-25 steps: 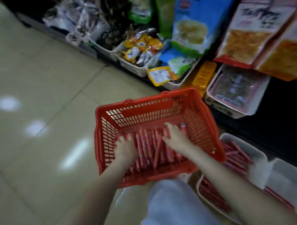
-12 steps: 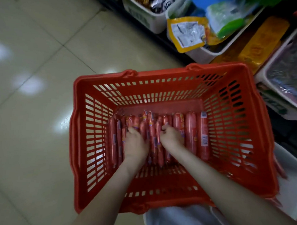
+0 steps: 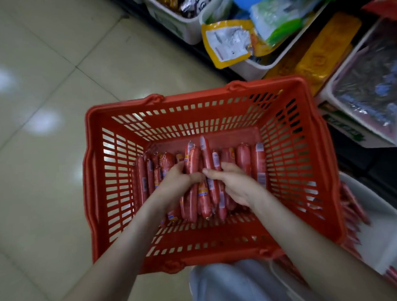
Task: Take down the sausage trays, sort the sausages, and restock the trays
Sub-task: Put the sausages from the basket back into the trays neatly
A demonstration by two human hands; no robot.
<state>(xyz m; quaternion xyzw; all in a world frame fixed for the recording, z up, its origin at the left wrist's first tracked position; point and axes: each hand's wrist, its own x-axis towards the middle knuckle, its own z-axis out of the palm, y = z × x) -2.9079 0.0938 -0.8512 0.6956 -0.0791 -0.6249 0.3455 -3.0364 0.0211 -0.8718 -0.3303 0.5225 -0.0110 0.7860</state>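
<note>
A red plastic basket (image 3: 99,191) sits on the floor in front of me. Several red wrapped sausages (image 3: 244,158) lie side by side on its bottom. Both my hands are inside it, close together. My left hand (image 3: 175,184) grips a bunch of sausages (image 3: 191,159), with its thumb across them. My right hand (image 3: 234,183) curls around thinner sausages (image 3: 207,154) that stick up past its fingers. A white tray (image 3: 383,237) at the lower right holds more thin red sausages (image 3: 352,212).
White shelf bins (image 3: 183,32) with snack packets line the top right, along with a yellow box (image 3: 318,56) and a bin of dark packets (image 3: 372,86). Tiled floor (image 3: 34,157) spreads to the left. My light trouser knee (image 3: 233,287) is below the basket.
The view has dropped closer over the basket. My hands have closed around bunches of sausages and raised them, so their far ends now tilt up.
</note>
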